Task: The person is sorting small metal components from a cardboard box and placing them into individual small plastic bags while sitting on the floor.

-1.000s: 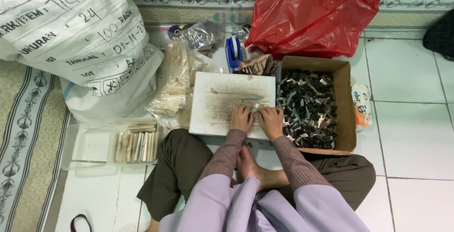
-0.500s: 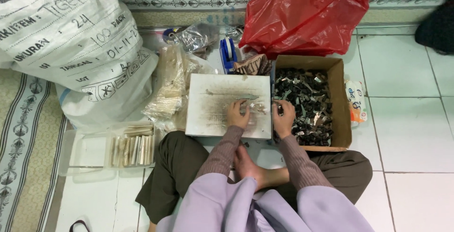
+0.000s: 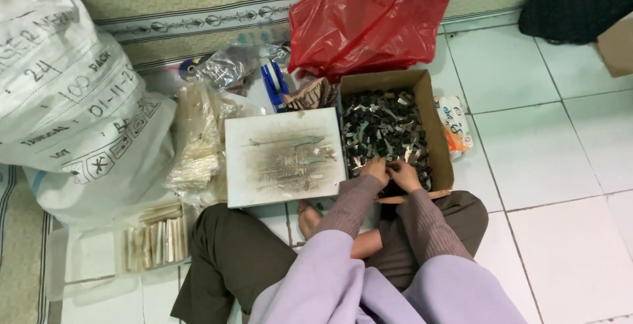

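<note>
We see L hand [image 3: 376,169] & R hand [image 3: 403,173] touching clips [image 3: 379,126] in box [image 3: 440,159]; grip state: cannot tell.

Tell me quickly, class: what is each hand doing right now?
Left hand: in the cardboard box on the small metal pieces; grip cannot be told.
Right hand: same box, beside it; grip cannot be told.
</note>
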